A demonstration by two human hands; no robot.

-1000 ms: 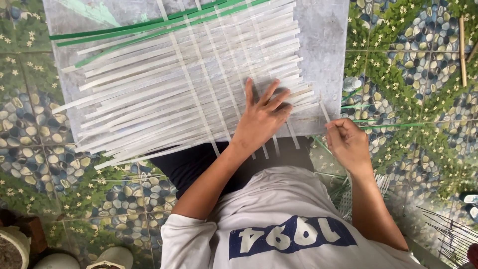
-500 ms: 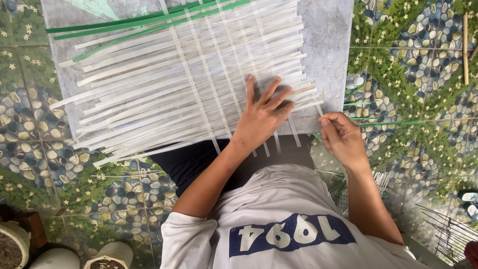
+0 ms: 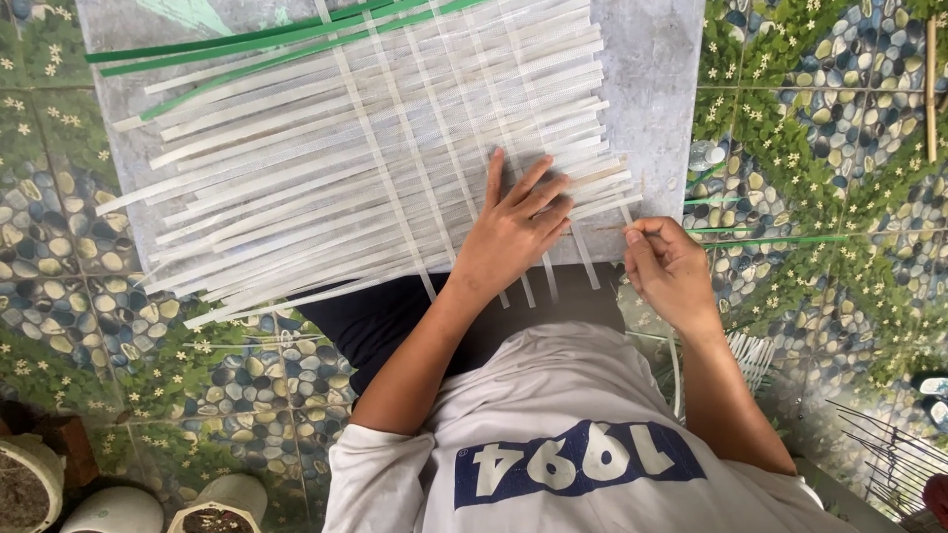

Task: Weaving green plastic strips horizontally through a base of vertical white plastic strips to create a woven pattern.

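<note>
Where the pebble-pattern floor (image 3: 59, 257) shows at both sides, a grey board (image 3: 657, 89) lies flat on it. On the board sits a big mat (image 3: 326, 188) of white strips, woven loosely, with green strips (image 3: 247, 44) along its top edge. The left hand (image 3: 513, 232) lies flat on the mat's lower right part, fingers spread wide. The right hand (image 3: 670, 268) is just off the mat's right edge, fingers pinched on the end of a thin strip (image 3: 607, 228). More green strips (image 3: 780, 240) lie on the floor to the right. Pots (image 3: 118, 508) stand at the bottom left.
</note>
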